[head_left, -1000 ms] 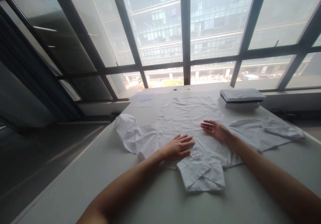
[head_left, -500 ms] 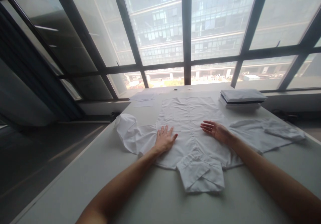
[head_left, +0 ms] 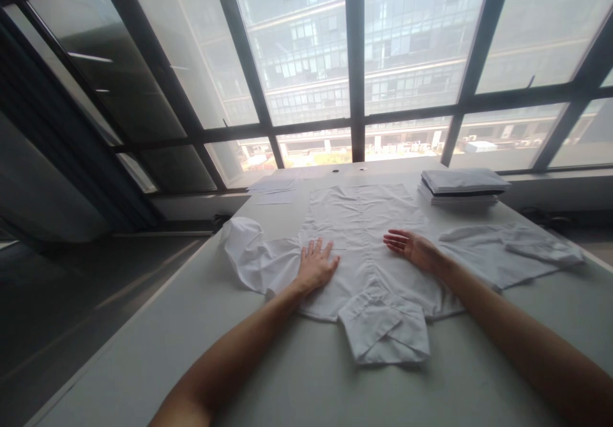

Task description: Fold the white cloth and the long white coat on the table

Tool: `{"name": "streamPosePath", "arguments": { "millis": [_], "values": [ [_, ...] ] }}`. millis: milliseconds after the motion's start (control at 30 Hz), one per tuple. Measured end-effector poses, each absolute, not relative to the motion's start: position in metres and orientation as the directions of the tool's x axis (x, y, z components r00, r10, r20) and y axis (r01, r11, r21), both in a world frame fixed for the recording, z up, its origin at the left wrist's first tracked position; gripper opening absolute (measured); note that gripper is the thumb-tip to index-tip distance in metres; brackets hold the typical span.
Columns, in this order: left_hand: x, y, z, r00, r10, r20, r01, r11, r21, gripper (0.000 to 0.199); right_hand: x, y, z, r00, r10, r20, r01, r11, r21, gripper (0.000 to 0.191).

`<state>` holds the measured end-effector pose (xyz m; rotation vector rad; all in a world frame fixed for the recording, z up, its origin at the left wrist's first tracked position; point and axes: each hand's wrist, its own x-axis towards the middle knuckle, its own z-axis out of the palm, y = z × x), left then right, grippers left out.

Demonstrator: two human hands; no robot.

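A white shirt (head_left: 354, 223) lies spread on the pale table, its collar toward me and its sleeves out to both sides. My left hand (head_left: 316, 266) rests palm down on the left part of the shirt, fingers spread. On the right part, my right hand (head_left: 412, 248) is turned on its edge with the palm facing left and the fingers stretched out. Neither hand grips anything. The left sleeve is bunched and puffed up; the right one lies flatter, with folds near its end.
A stack of folded white cloth (head_left: 462, 187) with a dark layer stands at the table's far right. Sheets of paper (head_left: 272, 189) lie at the far left of the table (head_left: 268, 376). Tall windows rise behind.
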<state>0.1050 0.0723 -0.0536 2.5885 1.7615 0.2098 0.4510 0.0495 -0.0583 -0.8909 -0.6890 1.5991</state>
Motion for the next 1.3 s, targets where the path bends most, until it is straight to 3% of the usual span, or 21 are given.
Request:
{"name": "streamPosePath", "arguments": {
  "millis": [1300],
  "values": [
    [0.1076,0.0704,-0.0492,0.360,0.930,0.076,0.926,-0.366,0.089,0.067,0.4479,0.0454,-0.0507,-0.067,0.978,-0.198,-0.519,-0.204,-0.830,0.024]
  ]
}}
